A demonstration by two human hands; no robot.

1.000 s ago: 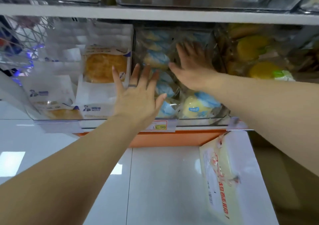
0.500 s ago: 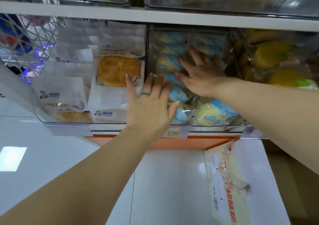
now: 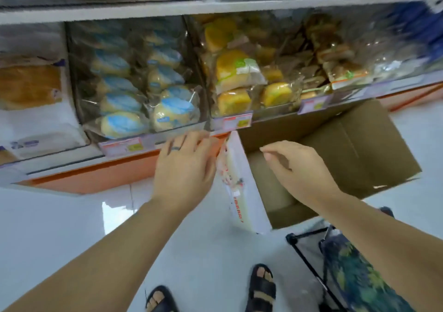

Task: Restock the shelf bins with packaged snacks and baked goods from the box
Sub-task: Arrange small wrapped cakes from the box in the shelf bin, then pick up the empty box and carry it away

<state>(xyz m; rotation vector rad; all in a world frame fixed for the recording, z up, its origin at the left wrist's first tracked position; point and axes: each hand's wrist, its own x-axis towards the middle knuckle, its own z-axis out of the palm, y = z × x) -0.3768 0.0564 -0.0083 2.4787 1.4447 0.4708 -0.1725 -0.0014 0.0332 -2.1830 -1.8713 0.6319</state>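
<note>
The left hand (image 3: pixel 184 168), ring on one finger, bends its fingers at the top corner of the box's printed white side (image 3: pixel 242 192); whether it grips cannot be told. The right hand (image 3: pixel 297 168) hangs loosely curled and empty over the open cardboard box (image 3: pixel 347 148). The box sits on the floor (image 3: pixel 60 228), mouth up, long axis running toward the shelf (image 3: pixel 96 175), below bins of blue-wrapped buns (image 3: pixel 143 96).

Plain brown on the cardboard box (image 3: pixel 359 148), white with red print on its flap (image 3: pixel 244 182); pale yellow under blue-and-white wrappers on the buns (image 3: pixel 175 114); deep yellow with green-and-white labels on the cakes (image 3: pixel 236 72); orange along the shelf edge (image 3: pixel 96 175); black on 2 sandals (image 3: pixel 262 290); dark grey on the ring (image 3: pixel 176 148); green leaf pattern on dark blue fabric (image 3: pixel 359 278)
</note>
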